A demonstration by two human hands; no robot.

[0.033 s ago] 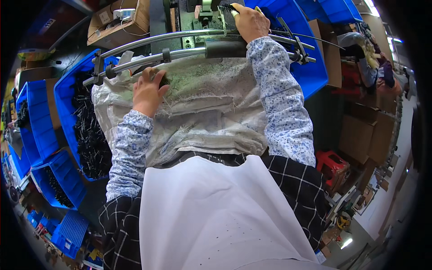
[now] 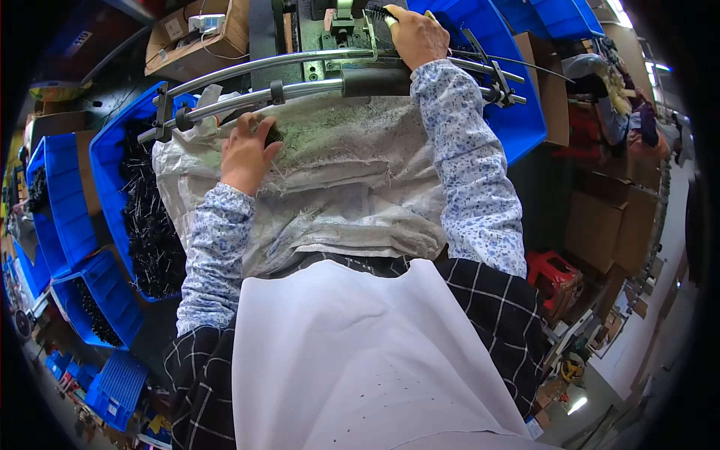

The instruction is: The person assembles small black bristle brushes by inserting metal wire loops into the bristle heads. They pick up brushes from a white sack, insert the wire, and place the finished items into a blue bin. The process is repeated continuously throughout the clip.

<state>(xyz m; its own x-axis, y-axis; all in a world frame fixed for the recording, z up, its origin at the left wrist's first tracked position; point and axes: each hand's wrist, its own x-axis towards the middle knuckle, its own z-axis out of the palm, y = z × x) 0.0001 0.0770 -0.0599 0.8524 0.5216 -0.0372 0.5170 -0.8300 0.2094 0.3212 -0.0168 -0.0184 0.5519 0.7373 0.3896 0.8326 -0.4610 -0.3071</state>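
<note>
My right hand is closed on a small black-bristled brush beside the metal machine; pale coverings show on its fingertips. My left hand is over the dusty whitish woven sack draped below the rails, its fingers bent and spread apart. A dark bristly clump lies by its thumb and index finger, partly hidden by them. No firm hold on the clump shows. Both forearms wear blue-and-white patterned sleeves.
Two metal rails cross in front of the machine. A blue bin of black bristly pieces stands at left, another blue bin at right. A cardboard box is at the far left. A red stool and another person are at right.
</note>
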